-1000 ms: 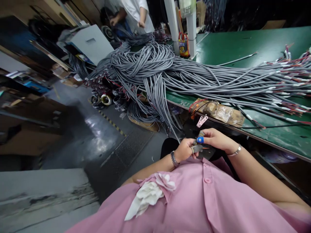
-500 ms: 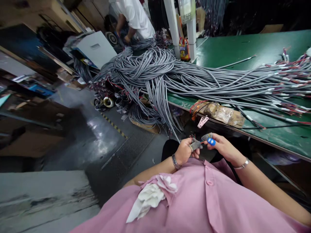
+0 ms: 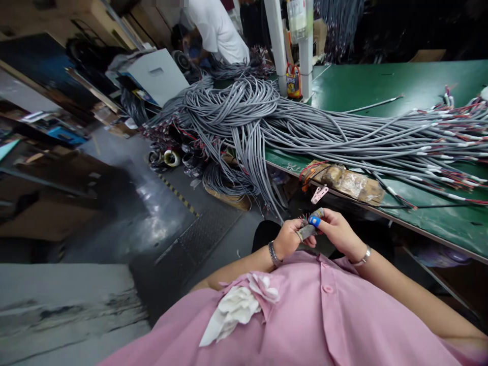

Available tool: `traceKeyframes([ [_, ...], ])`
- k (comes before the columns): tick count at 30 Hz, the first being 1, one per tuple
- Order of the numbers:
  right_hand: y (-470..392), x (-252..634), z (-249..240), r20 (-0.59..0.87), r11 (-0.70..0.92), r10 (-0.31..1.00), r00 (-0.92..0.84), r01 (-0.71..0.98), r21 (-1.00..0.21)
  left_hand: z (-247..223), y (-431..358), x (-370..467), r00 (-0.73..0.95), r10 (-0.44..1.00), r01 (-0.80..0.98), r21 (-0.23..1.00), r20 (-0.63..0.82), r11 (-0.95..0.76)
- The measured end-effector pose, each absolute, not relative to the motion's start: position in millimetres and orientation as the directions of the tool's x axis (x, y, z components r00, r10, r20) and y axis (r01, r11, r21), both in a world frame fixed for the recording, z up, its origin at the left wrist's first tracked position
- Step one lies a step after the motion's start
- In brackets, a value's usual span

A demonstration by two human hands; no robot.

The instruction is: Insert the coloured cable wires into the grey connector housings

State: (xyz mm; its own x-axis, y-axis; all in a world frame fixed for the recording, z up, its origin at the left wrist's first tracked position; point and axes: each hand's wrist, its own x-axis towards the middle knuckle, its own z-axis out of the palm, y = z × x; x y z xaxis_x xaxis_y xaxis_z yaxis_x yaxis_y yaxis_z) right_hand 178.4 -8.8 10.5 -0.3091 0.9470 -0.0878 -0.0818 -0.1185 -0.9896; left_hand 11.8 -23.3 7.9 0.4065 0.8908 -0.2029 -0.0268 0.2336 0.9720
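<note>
Close to my body, my left hand (image 3: 290, 238) is closed around the end of a grey cable (image 3: 275, 207), where thin coloured wires (image 3: 304, 219) stick up between the fingers. My right hand (image 3: 335, 229) meets it from the right, its thumb and forefinger pinched on those wires. Grey covers wrap some fingertips, and a blue band with a white mark sits on the right thumb. The fingers hide the exact grip. Just above the hands, a pink clip (image 3: 319, 194) hangs at the bench edge beside a taped cardboard piece (image 3: 348, 183).
A large heap of grey cables (image 3: 232, 104) spreads over the green bench (image 3: 381, 81), stripped ends to the right, some loops hanging over its edge. White posts (image 3: 306, 61) rise behind. A person in a white shirt (image 3: 223, 33) bends at the far end. Coiled cable (image 3: 229, 183) lies below.
My right hand has moved left, closing the small gap to my left hand, its thumb now over the wires. My left hand stays almost in place. The view has shifted slightly.
</note>
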Motion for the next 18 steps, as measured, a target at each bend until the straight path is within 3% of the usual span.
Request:
traceKeyframes([
  [9,-2.5,165.0,2.1,-0.141,-0.159,0.968,-0.208,-0.070,-0.985,-1.9,-21.1,12.5,0.175,0.955,-0.246,0.929,-0.239,0.277],
  [18,3.9,160.1,2.7,-0.169,-0.196,0.952,-0.257,-0.085,-0.977,-5.3,-17.6,4.6,0.178,0.956,-0.136,0.956,-0.233,0.259],
])
